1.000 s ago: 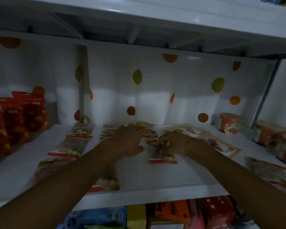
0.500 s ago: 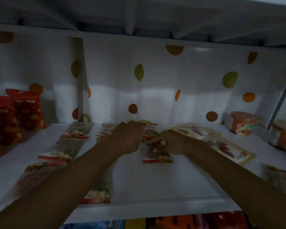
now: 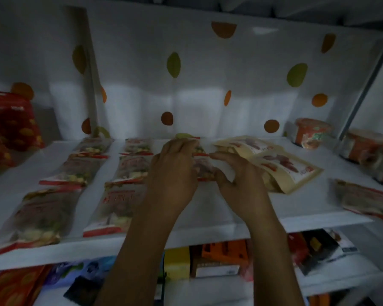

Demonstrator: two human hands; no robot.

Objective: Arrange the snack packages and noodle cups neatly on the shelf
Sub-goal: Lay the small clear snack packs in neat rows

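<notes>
Dim white shelf [image 3: 208, 219] before a spotted back wall. Near its middle, left hand [image 3: 175, 171] curled over the far end of a snack package [image 3: 202, 167]; right hand [image 3: 241, 177] pinching its right side between forefinger and thumb (package mostly hidden between them). Just right, two overlapping beige pouches [image 3: 285, 171]. Leftward, two rows of flat packages [image 3: 75, 171] running to the front edge. Noodle cup [image 3: 311, 133] at the back right corner.

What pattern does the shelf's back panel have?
The back panel is white with scattered orange, brown and green spots, seen in the head view.
</notes>
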